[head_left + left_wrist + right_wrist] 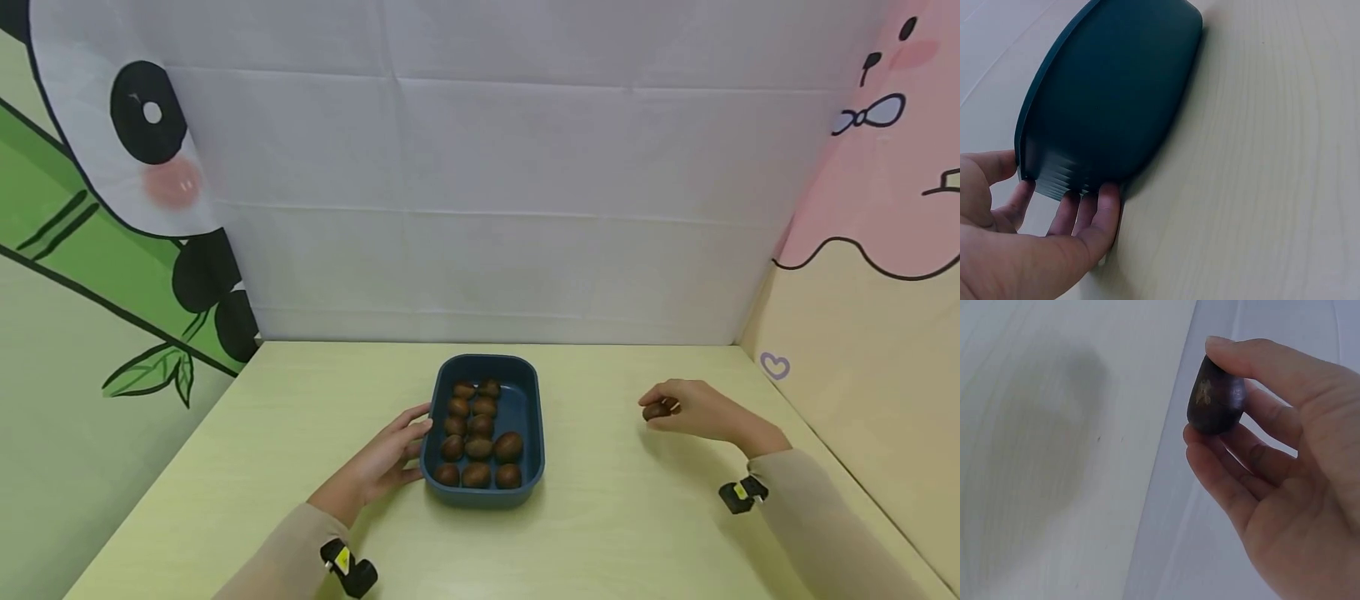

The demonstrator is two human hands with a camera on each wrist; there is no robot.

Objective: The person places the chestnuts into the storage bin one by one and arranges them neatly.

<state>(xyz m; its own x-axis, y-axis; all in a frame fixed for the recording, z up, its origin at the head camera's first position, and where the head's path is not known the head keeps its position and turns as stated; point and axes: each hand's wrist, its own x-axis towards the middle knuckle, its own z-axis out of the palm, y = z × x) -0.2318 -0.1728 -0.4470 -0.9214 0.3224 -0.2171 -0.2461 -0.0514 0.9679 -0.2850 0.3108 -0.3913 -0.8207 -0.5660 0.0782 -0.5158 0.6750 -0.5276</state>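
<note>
A dark blue rectangular container (528,417) stands on the table, with several brown chestnuts (481,426) in rows inside it. My left hand (378,462) holds its left side. In the left wrist view, fingertips (1109,197) meet the outer wall and the thumb reaches the rim. Well to the right of the container, my right hand (697,408) pinches one chestnut (657,411) above the tabletop. Close up in the right wrist view, this chestnut (1213,400) is dark and glossy with a pale mark, between thumb and fingertips.
The pale wooden table (592,533) meets a white cloth backdrop (510,167) at its far edge. Walls with cartoon drawings border both sides. Inside the container, the far right part shows bare bottom.
</note>
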